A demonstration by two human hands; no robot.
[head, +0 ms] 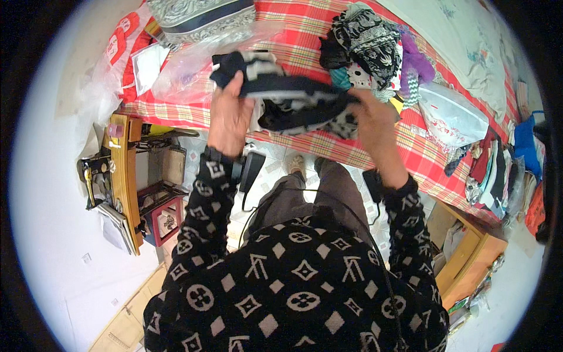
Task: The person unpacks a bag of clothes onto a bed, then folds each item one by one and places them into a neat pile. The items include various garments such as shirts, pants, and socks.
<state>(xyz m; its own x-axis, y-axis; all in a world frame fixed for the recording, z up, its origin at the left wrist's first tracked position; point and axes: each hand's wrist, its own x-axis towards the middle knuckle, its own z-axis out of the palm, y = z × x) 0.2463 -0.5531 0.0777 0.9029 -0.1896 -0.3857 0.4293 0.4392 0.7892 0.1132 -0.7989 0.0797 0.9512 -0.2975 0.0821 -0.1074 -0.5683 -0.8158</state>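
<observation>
Between my two hands a black-and-white patterned cloth is stretched sideways above a bed with a red plaid cover. My left hand grips its left end, the thumb pressed on a bunched black part. On the other side my right hand holds the right end; its fingers are blurred and partly hidden by the cloth. A lower fold of the fabric sags between the hands. Just beyond my right hand lies a heap of patterned clothes, with a purple fluffy piece at its right side.
Clear plastic wrapping and a grey patterned bundle lie at the bed's far left. A white plastic bag bearing writing and a row of folded clothes sit to the right. Wooden furniture stands left; a wooden cabinet is at right.
</observation>
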